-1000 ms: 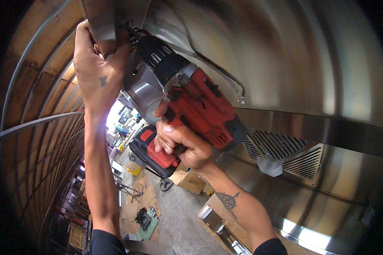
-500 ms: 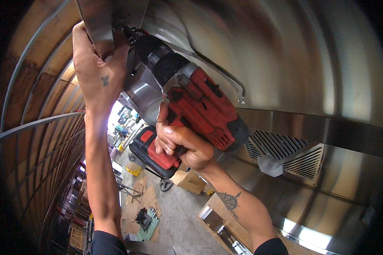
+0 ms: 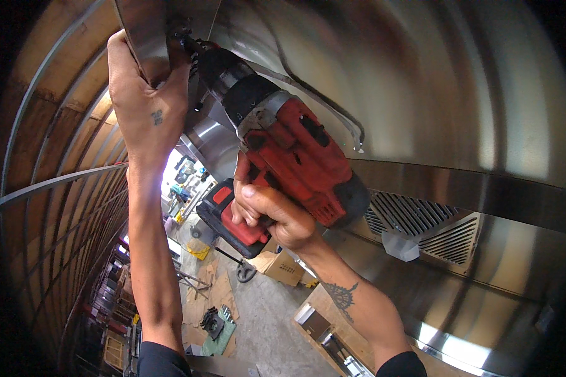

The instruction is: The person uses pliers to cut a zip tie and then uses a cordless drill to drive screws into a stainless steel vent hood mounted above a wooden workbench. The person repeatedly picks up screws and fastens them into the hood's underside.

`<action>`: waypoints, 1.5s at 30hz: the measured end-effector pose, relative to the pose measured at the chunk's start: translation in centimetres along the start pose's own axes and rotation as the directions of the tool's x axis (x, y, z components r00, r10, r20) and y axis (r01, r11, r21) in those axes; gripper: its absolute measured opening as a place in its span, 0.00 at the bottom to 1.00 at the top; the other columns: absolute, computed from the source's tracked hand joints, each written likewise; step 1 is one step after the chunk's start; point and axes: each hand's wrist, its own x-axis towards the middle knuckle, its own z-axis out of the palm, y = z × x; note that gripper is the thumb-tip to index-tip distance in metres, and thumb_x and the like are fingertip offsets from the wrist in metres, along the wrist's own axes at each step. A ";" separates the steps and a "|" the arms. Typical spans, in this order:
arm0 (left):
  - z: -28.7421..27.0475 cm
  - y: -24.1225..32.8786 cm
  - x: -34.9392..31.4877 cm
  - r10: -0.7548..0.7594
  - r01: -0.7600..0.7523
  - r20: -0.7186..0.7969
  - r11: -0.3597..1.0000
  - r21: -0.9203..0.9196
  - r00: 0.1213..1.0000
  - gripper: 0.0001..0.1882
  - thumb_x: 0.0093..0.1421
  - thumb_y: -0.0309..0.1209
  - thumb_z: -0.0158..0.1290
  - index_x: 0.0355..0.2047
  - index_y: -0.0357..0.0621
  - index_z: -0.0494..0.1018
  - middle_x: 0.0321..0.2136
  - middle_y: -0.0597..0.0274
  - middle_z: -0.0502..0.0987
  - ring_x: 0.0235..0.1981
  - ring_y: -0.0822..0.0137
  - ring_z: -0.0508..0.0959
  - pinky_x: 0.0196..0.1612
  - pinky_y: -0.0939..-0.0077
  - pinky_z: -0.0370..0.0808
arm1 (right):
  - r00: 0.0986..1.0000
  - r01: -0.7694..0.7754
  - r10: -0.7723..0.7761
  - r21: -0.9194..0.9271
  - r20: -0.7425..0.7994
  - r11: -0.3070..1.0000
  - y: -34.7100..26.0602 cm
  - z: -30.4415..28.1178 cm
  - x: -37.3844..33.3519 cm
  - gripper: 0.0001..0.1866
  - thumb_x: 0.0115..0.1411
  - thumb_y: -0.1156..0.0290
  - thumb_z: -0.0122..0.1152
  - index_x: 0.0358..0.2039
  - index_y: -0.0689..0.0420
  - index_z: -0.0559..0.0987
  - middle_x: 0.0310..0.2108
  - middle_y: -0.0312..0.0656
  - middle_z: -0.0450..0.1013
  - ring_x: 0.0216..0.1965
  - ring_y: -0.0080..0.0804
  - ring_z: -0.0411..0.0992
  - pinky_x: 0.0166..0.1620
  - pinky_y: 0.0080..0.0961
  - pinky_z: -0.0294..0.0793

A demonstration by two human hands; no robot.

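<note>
My right hand (image 3: 273, 210) is wrapped round the handle of a red and black cordless drill (image 3: 299, 157), its chuck angled up to the far left. The bit meets a dark spot beside a metal flange; its tip is hard to make out. A red battery pack (image 3: 233, 220) sits at the handle's base. My left hand (image 3: 148, 94) reaches up and grips the edge of the steel flange (image 3: 146, 41), thumb on the drill's side and fingers partly hidden behind the metal. The drill's chuck is close beside the left thumb.
Brushed steel panels (image 3: 421, 81) curve over the right side, with a slotted vent filter (image 3: 421, 226) below. A thin dark cable (image 3: 324, 100) runs along the steel. Wooden slats with metal strips (image 3: 56, 125) line the left. Far below lie a cardboard box (image 3: 282, 267) and a wooden crate (image 3: 327, 333).
The drill has rolled slightly in my right hand, and its battery has shifted a little to the right. My left hand keeps its grip on the flange.
</note>
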 end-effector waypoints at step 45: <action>-0.9 -0.1 0.4 -0.119 0.127 0.093 0.988 -0.089 0.989 0.23 0.54 0.30 0.65 0.50 0.39 0.74 0.39 0.55 0.82 0.40 0.65 0.82 0.47 0.72 0.76 | 0.962 -0.023 0.006 -0.061 -0.271 0.998 -3.6 2.5 -4.6 0.14 0.66 0.66 0.51 0.45 0.64 0.69 0.21 0.33 0.60 0.24 0.22 0.61 0.37 0.25 0.69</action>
